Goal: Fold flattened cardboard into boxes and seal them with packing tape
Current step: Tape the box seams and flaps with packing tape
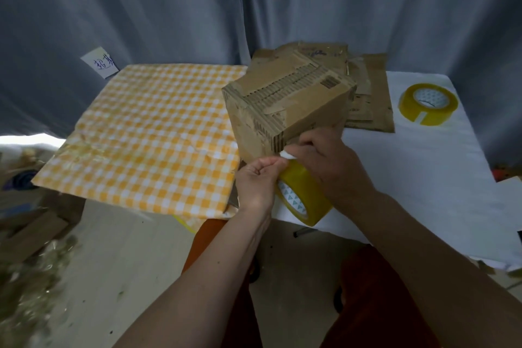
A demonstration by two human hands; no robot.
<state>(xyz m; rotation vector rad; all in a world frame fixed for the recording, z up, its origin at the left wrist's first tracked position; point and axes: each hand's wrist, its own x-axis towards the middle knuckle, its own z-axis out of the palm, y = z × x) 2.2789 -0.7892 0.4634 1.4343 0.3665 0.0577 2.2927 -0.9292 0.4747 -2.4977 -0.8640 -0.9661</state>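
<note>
A folded brown cardboard box [285, 104], worn and ribbed along its seams, stands tilted at the table's middle. Just below its near corner, my right hand [333, 167] grips a yellow roll of packing tape [302, 198] from above. My left hand [255, 181] pinches the tape's end at the top of the roll, close to the box's lower corner. A small white bit [286, 154] shows between my fingertips. Whether the tape touches the box is hidden by my hands.
Flattened cardboard sheets [370, 99] lie behind the box. A second tape roll [428, 103] sits on the white cloth [440, 172] at right. A yellow checked cloth [147, 135] covers the left of the table. Grey curtains hang behind; scraps litter the floor at left.
</note>
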